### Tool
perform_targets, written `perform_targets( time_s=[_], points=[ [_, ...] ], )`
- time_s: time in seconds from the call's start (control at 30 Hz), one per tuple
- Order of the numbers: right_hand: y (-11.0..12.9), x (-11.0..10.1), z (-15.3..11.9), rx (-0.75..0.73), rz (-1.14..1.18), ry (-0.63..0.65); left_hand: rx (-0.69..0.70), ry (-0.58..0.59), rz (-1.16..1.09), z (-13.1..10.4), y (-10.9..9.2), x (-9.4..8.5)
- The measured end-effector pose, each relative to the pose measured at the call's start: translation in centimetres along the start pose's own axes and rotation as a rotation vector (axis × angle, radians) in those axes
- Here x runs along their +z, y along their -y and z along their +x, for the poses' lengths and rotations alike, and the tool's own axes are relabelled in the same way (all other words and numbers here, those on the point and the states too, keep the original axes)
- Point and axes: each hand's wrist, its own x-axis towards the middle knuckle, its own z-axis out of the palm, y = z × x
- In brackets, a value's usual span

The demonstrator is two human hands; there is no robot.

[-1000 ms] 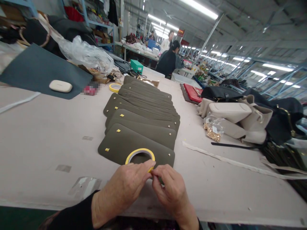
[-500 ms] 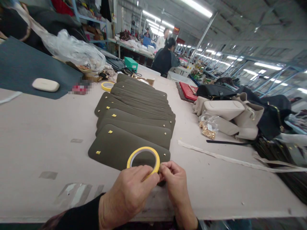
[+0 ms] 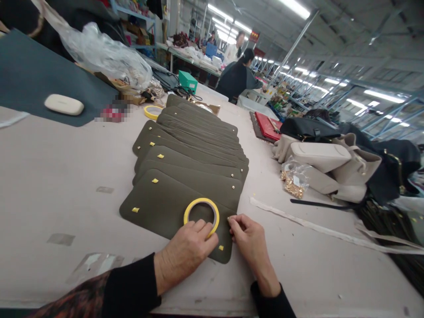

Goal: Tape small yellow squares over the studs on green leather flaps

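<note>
My left hand (image 3: 188,247) is closed on a roll of yellow tape (image 3: 216,207), which stands over the nearest olive-green panel (image 3: 165,205). Thumb and fingers of my right hand (image 3: 250,236) are pinched together at that panel's right edge, by a small shiny spot; whatever lies between the fingertips is too small to make out. Small yellow tape pieces sit on the same panel: two at its left end and one tape piece (image 3: 221,247) at its lower right corner. Behind it, overlapping panels (image 3: 202,137) fan away in a row, with small metal studs near their ends.
A second yellow tape roll (image 3: 152,112) lies beyond the panels. At right are beige bags (image 3: 326,157), a plastic bag of gold hardware (image 3: 294,183) and a pale strip (image 3: 298,221). A white case (image 3: 64,104) rests on dark sheet material at left. People sit and stand farther back.
My right hand has moved up along the panel's right edge, from its lower corner towards the stud. A yellow tape piece now shows at that corner. The tape roll stays in my left hand.
</note>
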Motion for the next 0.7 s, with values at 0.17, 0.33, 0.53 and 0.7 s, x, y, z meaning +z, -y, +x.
perform_targets(
  time_s=[0.17, 0.33, 0.53, 0.7],
  points=[
    [0.2, 0.6, 0.4, -0.199, -0.288, -0.053, -0.014, 0.004, -0.02, -0.1, -0.1, 0.1],
    [0.4, 0.8, 0.6, -0.134, -0.256, -0.062, -0.031, 0.012, -0.04, -0.1, 0.0, 0.2],
    [-1.3, -0.1, 0.4, 0.129, 0.156, -0.124, -0.037, 0.016, -0.061, -0.1, 0.1, 0.0],
    [-1.7, -0.2, -0.7, -0.477, -0.296, -0.129, -0.049, 0.013, -0.063, -0.1, 0.1, 0.0]
  ],
)
